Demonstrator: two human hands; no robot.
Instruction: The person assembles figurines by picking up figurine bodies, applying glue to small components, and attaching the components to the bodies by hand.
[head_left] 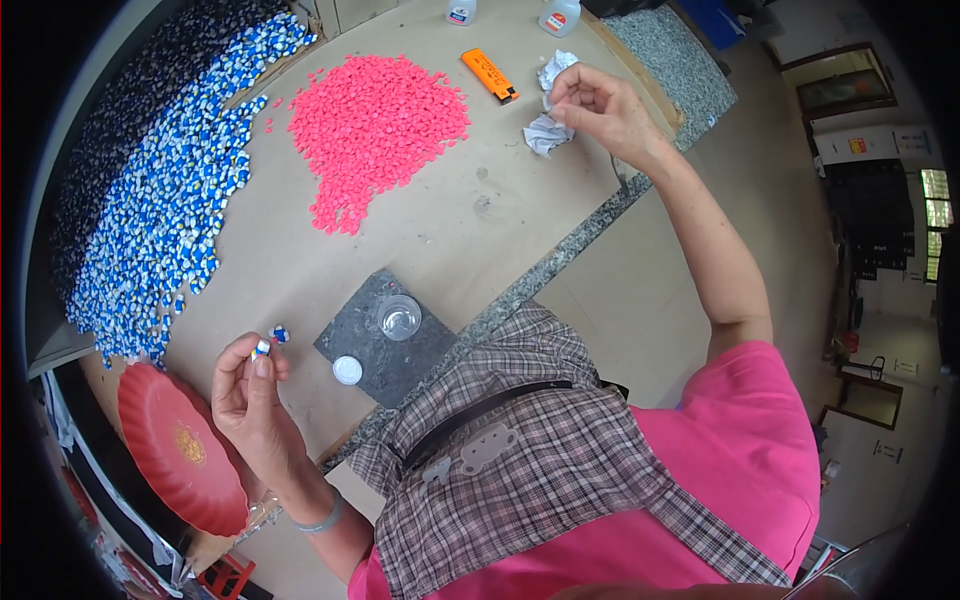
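My left hand (252,400) is closed in a pinch on a small blue-and-white piece (262,347), held up above the table. Just beyond its fingertips lies another blue-and-white piece (279,333). At the far right my right hand (612,112) has its thumb and fingers pinched together at a crumpled white tissue (548,135), which shows on both sides of the fingertips. Between the hands, a dark stone slab (362,318) near the table edge bears a small clear cup (400,318) and a round white lid-like disc (347,370).
Many small pink pieces (380,120) form a heap mid-table, with a large blue-and-white pile (190,190) to its left. A red fluted bowl (165,470) stands left. An orange box-cutter-like object (487,77) and two small bottles (560,17) lie toward the back. Granite edging (585,235) borders the table.
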